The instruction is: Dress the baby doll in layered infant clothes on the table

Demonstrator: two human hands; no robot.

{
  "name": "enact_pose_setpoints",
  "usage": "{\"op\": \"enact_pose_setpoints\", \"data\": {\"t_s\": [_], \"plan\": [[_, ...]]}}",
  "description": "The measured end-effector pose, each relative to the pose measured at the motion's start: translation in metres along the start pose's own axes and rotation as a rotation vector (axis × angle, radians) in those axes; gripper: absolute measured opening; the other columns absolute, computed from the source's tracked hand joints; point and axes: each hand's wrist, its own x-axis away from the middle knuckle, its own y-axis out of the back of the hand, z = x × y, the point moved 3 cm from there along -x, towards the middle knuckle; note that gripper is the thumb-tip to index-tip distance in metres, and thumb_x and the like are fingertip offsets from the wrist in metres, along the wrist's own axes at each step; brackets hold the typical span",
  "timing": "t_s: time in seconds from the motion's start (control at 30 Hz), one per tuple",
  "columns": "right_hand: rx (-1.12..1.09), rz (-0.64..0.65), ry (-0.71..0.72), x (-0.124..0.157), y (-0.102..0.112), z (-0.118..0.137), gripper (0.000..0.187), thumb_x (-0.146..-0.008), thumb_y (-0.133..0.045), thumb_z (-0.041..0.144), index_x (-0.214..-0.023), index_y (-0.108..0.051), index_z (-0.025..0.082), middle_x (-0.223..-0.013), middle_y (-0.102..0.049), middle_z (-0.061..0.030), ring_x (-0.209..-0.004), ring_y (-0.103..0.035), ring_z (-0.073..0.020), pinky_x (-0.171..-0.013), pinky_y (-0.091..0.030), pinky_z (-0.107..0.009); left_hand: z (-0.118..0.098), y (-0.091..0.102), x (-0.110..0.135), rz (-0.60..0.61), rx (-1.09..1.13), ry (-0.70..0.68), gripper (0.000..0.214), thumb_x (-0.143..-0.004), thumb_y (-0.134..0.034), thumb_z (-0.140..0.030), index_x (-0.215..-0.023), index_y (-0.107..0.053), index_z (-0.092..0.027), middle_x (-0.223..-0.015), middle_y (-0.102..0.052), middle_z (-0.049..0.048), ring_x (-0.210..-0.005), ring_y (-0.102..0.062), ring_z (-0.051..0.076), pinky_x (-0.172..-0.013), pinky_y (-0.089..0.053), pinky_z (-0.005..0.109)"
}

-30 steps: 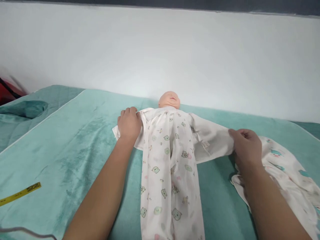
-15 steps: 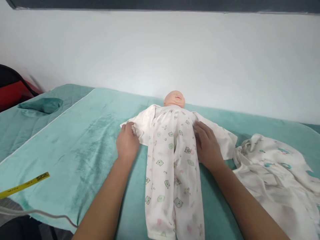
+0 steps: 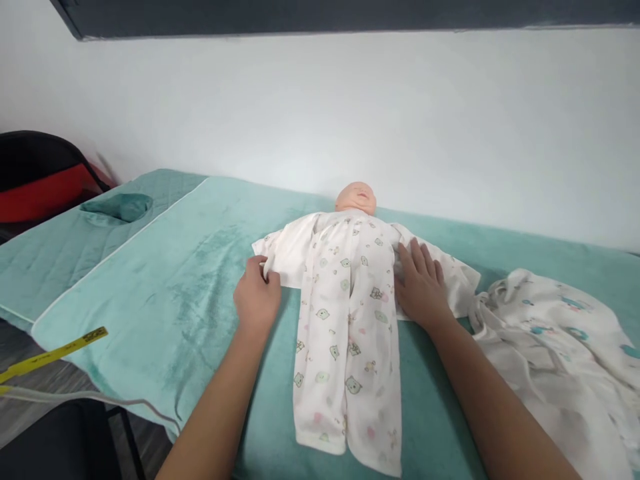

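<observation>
A baby doll [image 3: 357, 198] lies on its back, its head toward the wall. It is covered by a white baby shirt [image 3: 295, 243] with the sleeves spread to both sides. Over the shirt's front lie printed baby pants [image 3: 349, 320], their legs stretched toward me. My left hand [image 3: 259, 293] is closed in a pinch at the lower edge of the left-side sleeve. On the other side my right hand [image 3: 423, 283] rests flat on the shirt beside the pants, fingers apart. The doll's body and limbs are hidden under the clothes.
A crumpled white printed cloth [image 3: 555, 347] lies at the right on the green bed cover [image 3: 165, 300]. The bed has a face hole [image 3: 117, 208] at the left. Nearby are a red and black chair [image 3: 45, 180], a yellow strip [image 3: 60, 352] and a cable [image 3: 100, 398].
My right hand has flattened out on the shirt with its fingers spread. My left hand has lowered slightly at the sleeve edge. The view has shifted a little to the left.
</observation>
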Motion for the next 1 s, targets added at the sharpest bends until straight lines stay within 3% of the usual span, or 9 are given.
{"op": "enact_pose_setpoints", "data": {"t_s": [0.1, 0.2, 0.3, 0.4, 0.53, 0.63, 0.83, 1.0], "plan": [[-0.021, -0.022, 0.004, 0.0, 0.0, 0.0, 0.064, -0.097, -0.036, 0.04, -0.158, -0.025, 0.023, -0.165, -0.025, -0.0132, -0.151, -0.023, -0.033, -0.115, -0.03, -0.061, 0.009, 0.005, 0.01, -0.035, 0.049, 0.045, 0.032, -0.083, -0.046, -0.022, -0.113, -0.055, -0.022, -0.076, -0.06, 0.0009, -0.075, -0.061, 0.022, -0.068, -0.045, 0.033], [-0.033, -0.024, -0.008, 0.0, 0.001, -0.001, 0.062, -0.097, -0.037, 0.04, -0.156, -0.03, 0.022, -0.164, -0.027, -0.0131, -0.151, -0.025, -0.0328, -0.115, -0.03, -0.061, 0.005, 0.008, 0.013, -0.148, 0.022, -0.073, 0.035, -0.08, -0.045, -0.014, -0.113, -0.056, -0.018, -0.093, -0.061, 0.0078, -0.096, -0.059, 0.026, -0.083, -0.049, 0.037], [-0.053, -0.046, -0.005, -0.001, 0.002, -0.002, 0.061, -0.096, -0.04, 0.038, -0.154, -0.034, 0.022, -0.162, -0.031, -0.0137, -0.149, -0.028, -0.0331, -0.114, -0.031, -0.06, -0.02, 0.006, 0.009, -0.207, -0.035, -0.325, 0.036, -0.082, -0.043, -0.01, -0.114, -0.059, -0.016, -0.112, -0.06, 0.0139, -0.112, -0.053, 0.029, -0.098, -0.044, 0.043], [-0.093, -0.103, 0.015, -0.002, 0.003, -0.006, 0.06, -0.094, -0.043, 0.036, -0.152, -0.036, 0.023, -0.16, -0.034, -0.0148, -0.148, -0.032, -0.034, -0.113, -0.034, -0.06, -0.055, -0.008, -0.011, -0.127, -0.003, -0.502, 0.038, -0.086, -0.042, -0.011, -0.12, -0.059, -0.018, -0.123, -0.06, 0.0123, -0.12, -0.051, 0.027, -0.105, -0.041, 0.041], [-0.121, -0.141, 0.04, -0.005, -0.001, -0.011, 0.059, -0.094, -0.044, 0.038, -0.15, -0.039, 0.022, -0.158, -0.037, -0.0159, -0.146, -0.034, -0.0354, -0.112, -0.036, -0.059, -0.089, -0.041, -0.058, 0.008, -0.025, -0.525, 0.038, -0.098, -0.04, -0.034, -0.129, -0.054, -0.018, -0.132, -0.059, 0.0131, -0.124, -0.052, 0.027, -0.106, -0.04, 0.042], [-0.119, -0.127, 0.046, -0.006, -0.005, -0.014, 0.06, -0.093, -0.045, 0.038, -0.151, -0.038, 0.021, -0.159, -0.036, -0.0158, -0.146, -0.034, -0.0363, -0.113, -0.035, -0.058, -0.091, -0.06, -0.09, 0.134, -0.174, -0.505, 0.039, -0.101, -0.031, -0.038, -0.122, -0.058, -0.02, -0.121, -0.066, 0.0125, -0.113, -0.06, 0.029, -0.096, -0.044, 0.045], [-0.174, -0.1, 0.002, -0.003, -0.002, -0.014, 0.057, -0.093, -0.047, 0.037, -0.148, -0.043, 0.021, -0.158, -0.037, -0.0143, -0.147, -0.033, -0.0363, -0.117, -0.031, -0.058, -0.065, -0.055, -0.116, 0.226, -0.208, -0.286, 0.035, -0.099, -0.031, -0.034, -0.11, -0.063, -0.023, -0.104, -0.072, 0.011, -0.099, -0.067, 0.027, -0.08, -0.048, 0.037], [-0.43, -0.268, -0.072, -0.016, 0.03, 0.006, 0.035, -0.092, -0.049, 0.034, -0.124, -0.062, 0.024, -0.137, -0.061, -0.0098, -0.128, -0.056, -0.0287, -0.108, -0.045, -0.049, -0.064, -0.054, -0.114, 0.201, -0.185, -0.266, 0.038, -0.098, -0.031, -0.039, -0.107, -0.066, -0.024, -0.106, -0.073, 0.0106, -0.102, -0.067, 0.028, -0.082, -0.048, 0.037]]}}
